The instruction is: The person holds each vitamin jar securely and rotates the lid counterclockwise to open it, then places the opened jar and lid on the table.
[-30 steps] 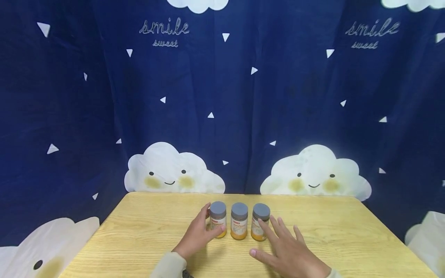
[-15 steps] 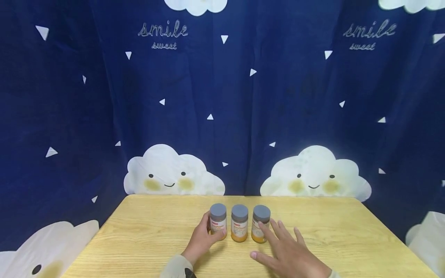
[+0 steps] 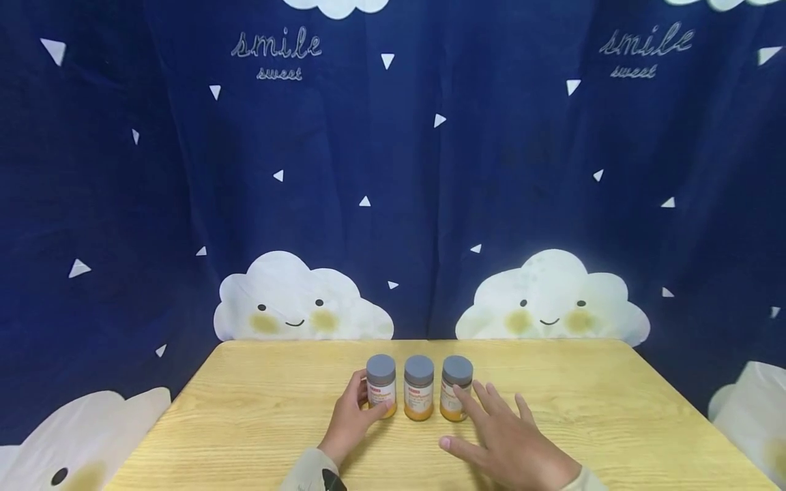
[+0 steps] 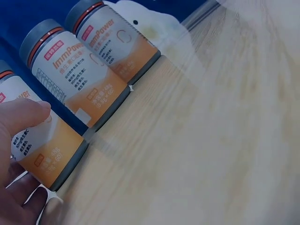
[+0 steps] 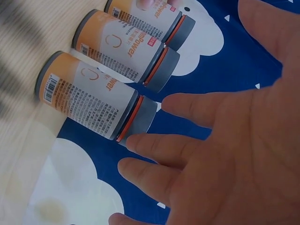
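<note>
Three matching supplement bottles with grey lids and white-and-orange labels stand upright in a row on the wooden table (image 3: pixel 258 409). My left hand (image 3: pixel 348 424) holds the left bottle (image 3: pixel 381 368), its thumb across the label and its fingers round the far side. In the left wrist view the thumb (image 4: pixel 28 115) lies on that bottle's label, its base right at the table. The middle bottle (image 3: pixel 419 389) has no hand on it. Beside the right bottle (image 3: pixel 457 369) my right hand (image 3: pixel 512 440) is spread with straight fingers, fingertips close to the lid in the right wrist view.
A dark blue curtain (image 3: pixel 405 157) with white clouds and triangles hangs right behind the table's back edge. Narrow gaps separate the bottles. Bare wood extends to both sides of the row.
My left fingers have come down from beside the lid and curled round the left bottle, the thumb settling on its label. The right hand keeps its spread pose. The head view has shifted slightly.
</note>
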Demonstrator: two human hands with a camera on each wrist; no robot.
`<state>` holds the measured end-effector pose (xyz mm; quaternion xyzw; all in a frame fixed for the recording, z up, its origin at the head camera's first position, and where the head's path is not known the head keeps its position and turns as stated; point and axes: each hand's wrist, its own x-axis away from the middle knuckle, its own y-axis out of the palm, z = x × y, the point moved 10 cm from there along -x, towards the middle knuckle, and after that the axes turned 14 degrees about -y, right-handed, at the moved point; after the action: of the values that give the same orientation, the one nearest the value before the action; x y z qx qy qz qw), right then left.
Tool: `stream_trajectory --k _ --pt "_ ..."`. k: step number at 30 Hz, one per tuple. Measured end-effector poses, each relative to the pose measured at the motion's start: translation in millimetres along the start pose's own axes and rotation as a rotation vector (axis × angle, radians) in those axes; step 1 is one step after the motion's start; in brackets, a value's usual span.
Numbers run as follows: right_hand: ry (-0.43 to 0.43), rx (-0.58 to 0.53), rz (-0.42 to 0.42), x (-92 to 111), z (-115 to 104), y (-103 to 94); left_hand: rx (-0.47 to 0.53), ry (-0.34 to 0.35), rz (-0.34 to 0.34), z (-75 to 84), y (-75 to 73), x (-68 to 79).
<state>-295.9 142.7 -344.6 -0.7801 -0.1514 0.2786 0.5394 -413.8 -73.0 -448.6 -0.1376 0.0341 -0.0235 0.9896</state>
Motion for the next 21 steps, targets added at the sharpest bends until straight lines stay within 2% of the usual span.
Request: stream_trajectory --k 9,16,21 --pt "0.007 -0.024 -0.039 0.3 0.1 5.1 -0.014 0.021 0.034 1.3 -1.7 3.4" --pt "-0.011 -0.024 -0.056 1.0 0.8 6.8 -0.021 0.024 0.037 3.2 -0.3 5.9" --pt "-0.019 -0.064 -0.075 0.4 1.0 9.3 -0.017 0.015 0.035 3.0 -0.3 7.7"
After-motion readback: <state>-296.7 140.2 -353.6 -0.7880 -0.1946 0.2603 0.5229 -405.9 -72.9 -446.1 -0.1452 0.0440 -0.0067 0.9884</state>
